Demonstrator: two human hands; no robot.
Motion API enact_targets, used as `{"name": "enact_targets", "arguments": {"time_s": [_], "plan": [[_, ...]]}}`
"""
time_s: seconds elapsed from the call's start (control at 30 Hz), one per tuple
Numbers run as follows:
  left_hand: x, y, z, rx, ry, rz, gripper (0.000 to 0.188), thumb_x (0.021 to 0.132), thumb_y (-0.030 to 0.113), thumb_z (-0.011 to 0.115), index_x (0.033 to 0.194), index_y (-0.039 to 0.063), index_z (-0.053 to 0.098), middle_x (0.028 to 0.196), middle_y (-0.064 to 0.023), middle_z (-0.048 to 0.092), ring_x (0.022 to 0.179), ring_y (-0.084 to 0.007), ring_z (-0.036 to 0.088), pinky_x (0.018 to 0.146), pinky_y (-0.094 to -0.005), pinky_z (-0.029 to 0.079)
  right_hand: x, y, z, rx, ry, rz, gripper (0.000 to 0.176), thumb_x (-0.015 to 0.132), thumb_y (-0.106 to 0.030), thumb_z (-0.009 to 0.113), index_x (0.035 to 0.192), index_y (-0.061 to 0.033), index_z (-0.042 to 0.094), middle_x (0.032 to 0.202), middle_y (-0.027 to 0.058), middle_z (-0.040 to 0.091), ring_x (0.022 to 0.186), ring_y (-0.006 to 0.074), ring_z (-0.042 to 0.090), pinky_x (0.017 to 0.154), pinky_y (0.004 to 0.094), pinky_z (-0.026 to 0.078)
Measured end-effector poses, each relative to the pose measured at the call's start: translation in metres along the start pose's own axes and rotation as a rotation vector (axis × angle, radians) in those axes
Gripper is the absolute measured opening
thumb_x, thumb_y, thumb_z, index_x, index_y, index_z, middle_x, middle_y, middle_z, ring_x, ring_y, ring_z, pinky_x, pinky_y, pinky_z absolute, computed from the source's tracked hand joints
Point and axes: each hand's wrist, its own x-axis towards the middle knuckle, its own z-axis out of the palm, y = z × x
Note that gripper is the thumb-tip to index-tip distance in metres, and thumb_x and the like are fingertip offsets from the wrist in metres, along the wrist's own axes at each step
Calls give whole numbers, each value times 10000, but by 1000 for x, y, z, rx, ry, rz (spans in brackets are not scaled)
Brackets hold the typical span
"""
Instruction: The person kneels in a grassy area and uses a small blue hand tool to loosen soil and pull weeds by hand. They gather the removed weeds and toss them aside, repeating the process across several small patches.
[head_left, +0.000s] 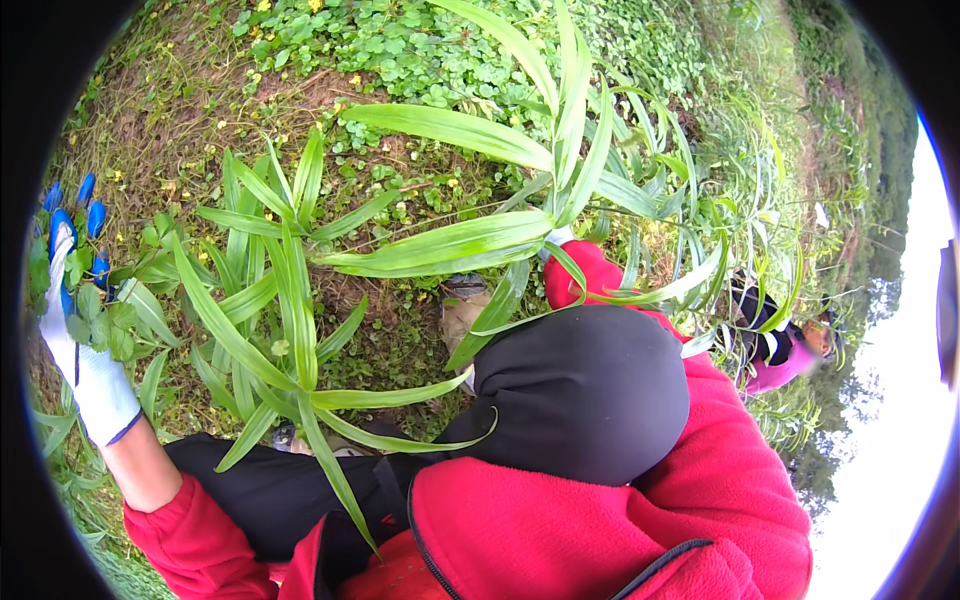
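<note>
At the far left, my left hand (64, 281) wears a white knit glove with a blue coated palm and fingers. Its fingers are spread, with a leafy weed (97, 319) partly in front of the palm. Beside it, towards the middle, grows a tall plant with long strap-like leaves (300, 315). My right hand (559, 237), in a white glove, is mostly hidden behind a second long-leaved plant (555, 157); its fingers and anything in them cannot be seen.
My bent knee (585, 390) in black trousers is between my arms, and a shoe (466, 289) rests on the ground beyond it. Low clover-like weeds (420, 52) cover the soil (247, 105). At the right, another person (784, 337) is among more long-leaved plants (690, 225).
</note>
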Motion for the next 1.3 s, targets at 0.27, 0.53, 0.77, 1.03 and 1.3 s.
{"name": "enact_targets", "arguments": {"time_s": [0.27, 0.53, 0.77, 1.03, 1.3], "plan": [[14, 2, 1, 17, -79, -52, 518, 962, 320, 427, 1405, 80, 308, 1317, -28, 477, 1064, -107, 499, 766, -200, 372, -128, -67, 56, -299, 59, -140, 175, 889, -241, 489, 880, -69, 524, 695, 28, 540, 581, 151, 524, 493, 281, 430], [1, 13, 13, 128, -30, -11, 503, 966, 316, 415, 1399, 76, 325, 1339, -70, 465, 1207, -155, 457, 896, -277, 408, -250, -142, 90, -440, 271, -417, 185, 909, -229, 499, 971, -68, 565, 780, 21, 607, 642, 133, 571, 549, 265, 472], [8, 8, 9, 75, 112, -85, 455, 958, 292, 449, 1351, 66, 412, 1315, -61, 488, 1127, -136, 511, 840, -247, 427, -293, -279, 127, -987, 455, -805, 191, 855, -153, 603, 1014, -47, 599, 725, 9, 594, 650, 101, 555, 576, 229, 453], [3, 10, 18, 90, -37, 215, 435, 952, 304, 459, 1342, 113, 428, 1221, -63, 562, 945, -98, 567, 687, -196, 415, -365, -438, 288, -1289, 378, -1429, 252, 873, -112, 549, 1088, 16, 587, 1008, 82, 640, 832, 159, 625, 731, 265, 493], [-20, 58, 46, -232, 8, 43, 397, 924, 211, 532, 1302, 108, 469, 1166, -58, 601, 856, -71, 599, 582, -178, 432, -338, -351, 486, -1271, -638, -1013, 350, 854, -184, 608, 1132, 25, 560, 1020, 102, 645, 885, 149, 617, 696, 247, 496]]}}
